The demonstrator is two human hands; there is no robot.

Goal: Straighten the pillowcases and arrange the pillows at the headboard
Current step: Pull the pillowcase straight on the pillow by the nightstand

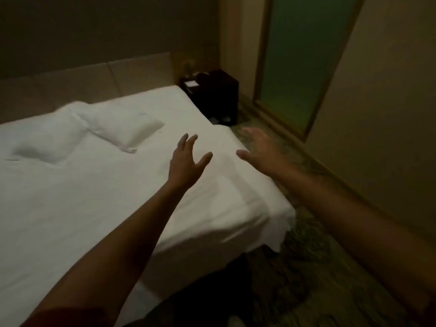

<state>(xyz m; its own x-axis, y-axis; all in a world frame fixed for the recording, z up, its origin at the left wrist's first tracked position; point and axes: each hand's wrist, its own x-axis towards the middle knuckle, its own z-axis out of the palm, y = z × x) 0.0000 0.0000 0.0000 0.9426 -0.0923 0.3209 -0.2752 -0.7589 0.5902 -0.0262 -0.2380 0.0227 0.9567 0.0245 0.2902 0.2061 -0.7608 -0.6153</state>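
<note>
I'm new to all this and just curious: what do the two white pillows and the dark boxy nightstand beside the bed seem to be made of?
The two white pillows look like soft stuffing in matte woven cloth cases: they sag, crease and show a flat stitched border. The dark boxy nightstand seems to be dark-stained wood or laminate with a faint sheen; the dim light leaves that open.

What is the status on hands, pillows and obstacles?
Left hand and right hand open, empty, over the bed. Two pillows lie askew, short of headboard. Nothing blocking.

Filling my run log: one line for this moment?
left hand open, empty | right hand open, empty | two pillows askew, untouched | white bed
</note>
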